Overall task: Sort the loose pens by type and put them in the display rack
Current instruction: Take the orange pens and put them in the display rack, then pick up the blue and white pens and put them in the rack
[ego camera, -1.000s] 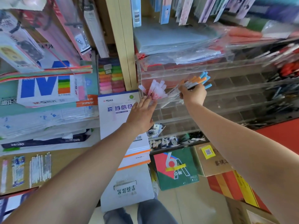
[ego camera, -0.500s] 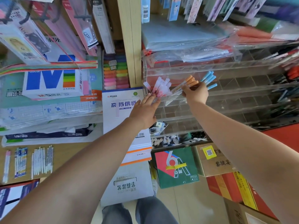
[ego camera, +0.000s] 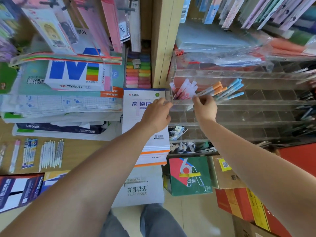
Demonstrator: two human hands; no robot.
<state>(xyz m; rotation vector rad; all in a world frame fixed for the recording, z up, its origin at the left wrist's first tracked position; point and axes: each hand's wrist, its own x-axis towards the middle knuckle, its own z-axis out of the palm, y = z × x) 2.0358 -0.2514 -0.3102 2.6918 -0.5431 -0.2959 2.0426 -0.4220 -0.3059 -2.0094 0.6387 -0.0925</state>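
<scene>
My right hand [ego camera: 204, 108] grips a bundle of pens [ego camera: 220, 90] with orange and blue caps, their tips fanned up to the right over the clear acrylic display rack [ego camera: 256, 104]. Several pink and white pens [ego camera: 184, 88] stand in the rack's leftmost compartment, just left of the bundle. The fingertips of my left hand [ego camera: 157, 113] rest against the rack's front left corner, and it holds nothing. More loose pens [ego camera: 51, 153] lie in rows on the wooden counter [ego camera: 82, 151] at the left.
Stacked paper reams [ego camera: 75, 74] and a blue-and-white pad [ego camera: 145, 117] fill the shelf left of the rack. Folders in plastic [ego camera: 222, 47] lie on top of it. Cardboard boxes [ego camera: 189, 175] stand on the floor below. The rack's right compartments hold dark pens [ego camera: 306, 113].
My left hand has moved forward from below the pink pens to the rack's corner. My right hand has lowered the orange and blue bundle slightly toward the rack.
</scene>
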